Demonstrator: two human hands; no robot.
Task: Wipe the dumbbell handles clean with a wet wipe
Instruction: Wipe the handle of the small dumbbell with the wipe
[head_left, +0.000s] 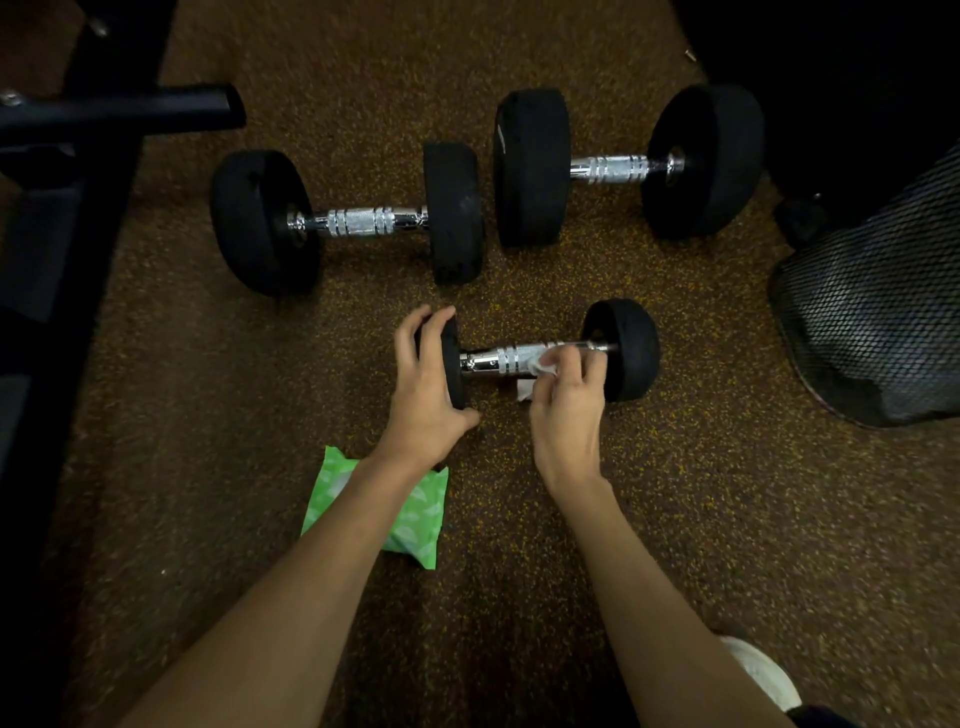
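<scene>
Wipe (540, 365) pinched in right hand (569, 410) touches knurled chrome handle (496, 358); left hand (423, 387) grips round weight (454, 366).

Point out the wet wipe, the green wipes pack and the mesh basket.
wet wipe (535, 368): head view, its crumpled white middle.
green wipes pack (415, 525): head view, its right half.
mesh basket (872, 312): head view, its side wall.

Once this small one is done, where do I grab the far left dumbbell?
Take the left dumbbell by the knurled middle of its chrome handle, coming straight down from above. It lies level on the floor, and its black heads hold the bar clear of it, so fingers should fit underneath. The heads look too wide to grip.
</scene>
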